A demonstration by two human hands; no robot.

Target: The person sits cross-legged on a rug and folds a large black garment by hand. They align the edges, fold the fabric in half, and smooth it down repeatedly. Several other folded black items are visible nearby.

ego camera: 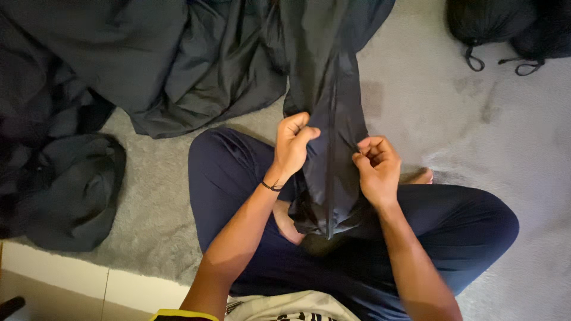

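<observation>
Both fists tight: left hand (294, 142) and right hand (376, 165) on dark fabric (333, 89)

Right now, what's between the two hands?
Head view: a strip of dark fabric with a lengthwise seam, gripped by the left hand and right hand.

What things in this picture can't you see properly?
Head view only:
- Dark cloth: its upper end is cut off by the top edge.
- Left hand and right hand: fingertips are buried in the cloth's folds.
- Black bag: cropped at the top corner.
- Foot: mostly hidden behind the leg.
</observation>
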